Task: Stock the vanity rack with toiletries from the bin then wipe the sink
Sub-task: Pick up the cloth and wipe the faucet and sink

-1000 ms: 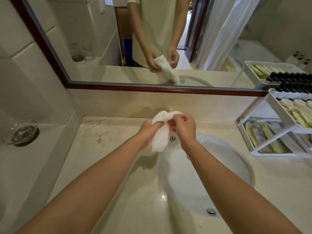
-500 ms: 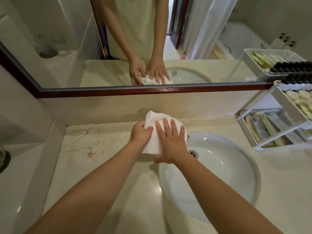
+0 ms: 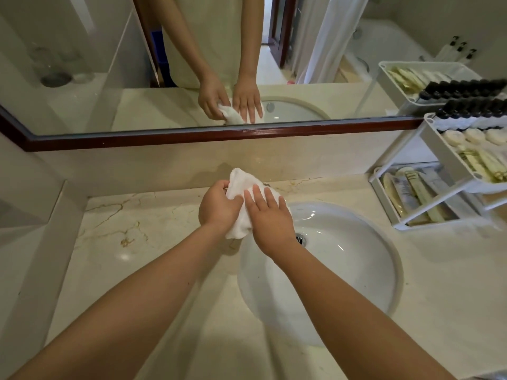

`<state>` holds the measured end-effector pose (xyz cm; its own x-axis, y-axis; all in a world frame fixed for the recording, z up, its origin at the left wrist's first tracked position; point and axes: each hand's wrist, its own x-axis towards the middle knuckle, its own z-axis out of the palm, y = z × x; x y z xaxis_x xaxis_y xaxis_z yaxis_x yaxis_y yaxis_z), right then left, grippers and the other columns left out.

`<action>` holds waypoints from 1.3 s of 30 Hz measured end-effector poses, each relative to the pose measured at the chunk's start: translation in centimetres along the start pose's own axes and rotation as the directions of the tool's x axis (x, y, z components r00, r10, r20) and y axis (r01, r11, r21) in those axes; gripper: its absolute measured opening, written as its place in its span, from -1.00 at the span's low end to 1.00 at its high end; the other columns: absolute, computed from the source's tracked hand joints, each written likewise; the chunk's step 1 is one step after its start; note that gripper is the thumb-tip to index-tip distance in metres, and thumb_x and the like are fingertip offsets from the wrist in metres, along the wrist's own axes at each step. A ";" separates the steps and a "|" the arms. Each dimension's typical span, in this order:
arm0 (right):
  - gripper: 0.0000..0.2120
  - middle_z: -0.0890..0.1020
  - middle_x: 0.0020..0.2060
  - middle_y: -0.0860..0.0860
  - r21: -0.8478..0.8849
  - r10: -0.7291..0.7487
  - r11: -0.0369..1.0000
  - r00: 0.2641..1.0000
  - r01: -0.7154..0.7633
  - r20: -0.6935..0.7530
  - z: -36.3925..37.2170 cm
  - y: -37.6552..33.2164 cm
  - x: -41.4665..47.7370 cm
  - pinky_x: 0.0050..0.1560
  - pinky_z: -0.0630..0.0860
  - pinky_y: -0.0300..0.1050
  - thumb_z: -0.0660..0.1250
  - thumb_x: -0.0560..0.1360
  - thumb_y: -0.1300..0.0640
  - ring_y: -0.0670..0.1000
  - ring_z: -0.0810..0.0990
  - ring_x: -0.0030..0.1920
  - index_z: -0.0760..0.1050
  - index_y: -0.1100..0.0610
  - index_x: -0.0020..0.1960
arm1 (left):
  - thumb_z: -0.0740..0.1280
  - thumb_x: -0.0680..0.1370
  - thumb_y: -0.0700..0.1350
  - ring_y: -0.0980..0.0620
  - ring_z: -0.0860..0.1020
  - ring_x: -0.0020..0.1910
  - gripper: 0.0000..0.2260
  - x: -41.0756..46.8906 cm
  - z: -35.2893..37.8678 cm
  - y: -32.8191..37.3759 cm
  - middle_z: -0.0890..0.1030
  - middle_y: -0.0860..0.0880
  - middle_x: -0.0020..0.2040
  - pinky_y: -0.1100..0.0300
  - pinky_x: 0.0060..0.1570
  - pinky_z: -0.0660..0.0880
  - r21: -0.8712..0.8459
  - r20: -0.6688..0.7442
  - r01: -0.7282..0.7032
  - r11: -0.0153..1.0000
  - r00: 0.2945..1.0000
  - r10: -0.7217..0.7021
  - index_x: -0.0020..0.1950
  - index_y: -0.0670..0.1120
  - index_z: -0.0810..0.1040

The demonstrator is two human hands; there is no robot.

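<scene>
Though veined, glossy counter (image 3: 153,242) around sink (image 3: 356,256)

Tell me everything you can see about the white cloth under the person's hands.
The white cloth is small, looks like soft terry, and is bunched into thick folds rather than spread flat. It lies on the marble counter at the back left rim of the sink. The left hand grips its left side with curled fingers. The right hand presses flat on top, fingers straight. Its far corner pokes out beyond the hands toward the wall.
</scene>
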<state>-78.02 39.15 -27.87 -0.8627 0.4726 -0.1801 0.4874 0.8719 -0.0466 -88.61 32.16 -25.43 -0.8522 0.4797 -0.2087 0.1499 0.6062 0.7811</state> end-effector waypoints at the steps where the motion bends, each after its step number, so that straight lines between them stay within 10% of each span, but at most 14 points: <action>1: -0.28 -0.09 0.58 0.08 0.022 -0.006 1.000 1.000 0.006 -0.009 -0.1 0.4 -0.2 0.52 0.01 0.17 0.19 0.58 0.19 0.17 -0.06 0.57 -0.17 0.09 0.58 | 0.35 0.47 -0.05 0.02 0.56 -0.12 -0.73 -0.3 0.2 0.6 0.60 0.08 -0.05 0.17 -0.19 0.46 0.031 0.000 -0.013 0.999 1.000 0.013 0.16 0.01 0.51; 5: -0.38 0.28 0.50 0.06 0.144 -0.008 0.989 0.996 0.022 -0.093 -0.7 3.1 -1.3 0.10 0.45 0.03 0.19 0.54 0.21 0.14 0.37 0.40 0.09 0.09 0.56 | 0.35 0.42 -0.03 0.03 0.57 -0.17 -0.81 -1.1 1.5 3.7 0.59 0.13 -0.15 0.17 -0.23 0.47 0.131 0.026 -0.072 0.989 0.997 0.069 0.02 0.11 0.54; 11: -0.51 0.60 0.00 0.02 0.297 0.064 0.953 0.998 -0.059 -0.008 -0.7 9.1 -2.5 -0.26 0.38 -0.08 0.16 0.51 0.21 0.12 0.59 -0.07 0.26 0.01 0.43 | 0.34 0.43 -0.07 0.04 0.60 -0.14 -0.82 -1.6 6.1 7.6 0.67 0.10 -0.10 0.16 -0.18 0.54 0.285 0.129 -0.173 0.943 0.981 0.141 -0.02 0.15 0.61; 19: -0.34 0.12 0.56 -0.05 0.139 0.087 0.986 0.996 -0.087 0.007 0.2 15.7 -1.4 0.01 0.48 -0.04 0.20 0.51 0.25 0.09 0.40 0.34 0.08 0.03 0.56 | 0.20 0.54 -0.21 -0.12 0.55 -0.09 -0.68 -1.8 12.3 9.3 0.55 -0.07 0.07 0.03 -0.15 0.47 0.173 0.172 -0.118 0.978 0.981 0.088 0.26 -0.07 0.22; 30: -0.15 0.58 0.27 0.00 -0.074 -0.162 0.984 0.987 0.160 -0.017 4.3 19.2 4.6 -0.12 0.60 -0.05 0.66 0.01 0.17 0.12 0.64 0.13 0.55 0.11 0.29 | 0.17 0.48 -0.34 -0.10 0.21 0.46 -0.26 -3.1 18.5 4.3 -0.10 -0.10 0.56 0.05 0.28 0.40 0.283 0.241 -0.102 0.954 0.970 0.033 0.58 -0.04 -0.08; 39: -0.39 0.56 0.30 0.06 -0.141 -0.470 0.877 0.881 0.460 -0.054 6.2 16.5 9.1 0.20 0.51 0.10 0.57 0.26 0.20 0.15 0.55 0.27 0.55 0.12 0.30 | 0.19 0.56 -0.18 -0.15 0.33 0.40 -0.24 -2.4 19.8 -0.7 -0.23 -0.20 0.55 0.14 0.26 0.42 0.392 0.043 0.036 0.919 0.997 -0.057 0.56 -0.11 -0.29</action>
<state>-76.95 57.02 -36.36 -0.9964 0.0130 -0.0837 0.0117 0.9998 0.0152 -76.73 43.14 -37.09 -0.8373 0.4711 -0.2776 0.3038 0.8229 0.4800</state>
